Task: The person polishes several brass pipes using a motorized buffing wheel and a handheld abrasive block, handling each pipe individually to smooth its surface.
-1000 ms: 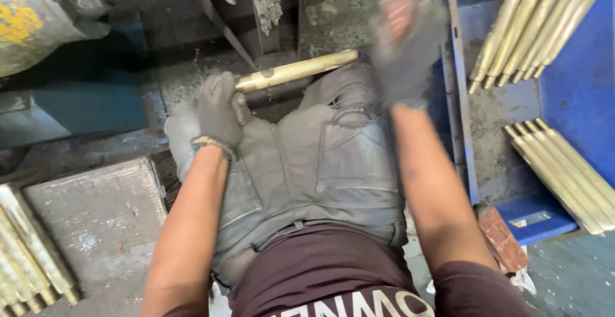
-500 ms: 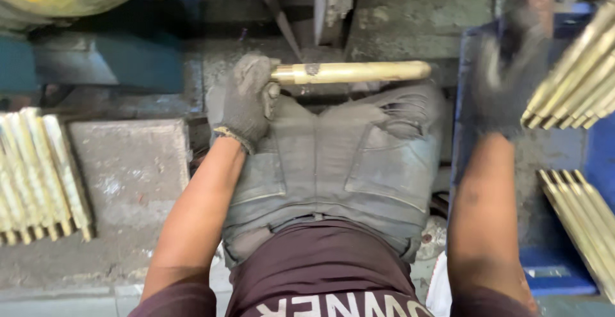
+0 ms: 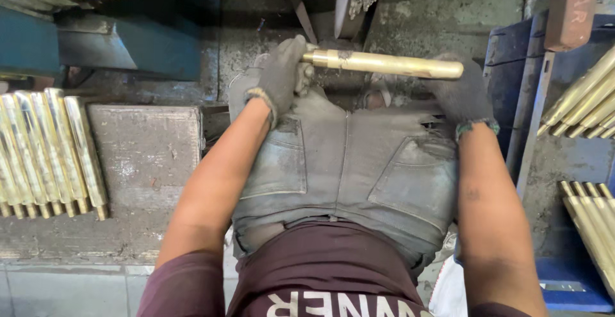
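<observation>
A blue tray (image 3: 512,92) at the right holds brass rods (image 3: 580,99) laid side by side, with more rods (image 3: 592,227) lower down. At the left, a further row of brass rods (image 3: 45,153) lies beside a grey slab (image 3: 147,157). The left hand (image 3: 272,76), gloved in grey, has its fingers curled tight around one end of a brass rod (image 3: 384,64). The right hand (image 3: 464,92), in a dark glove, grips the other end, fingers wrapped under it. The rod is smooth, yellow, cylindrical, held level above the person's knees, across the grey shorts (image 3: 346,169).
</observation>
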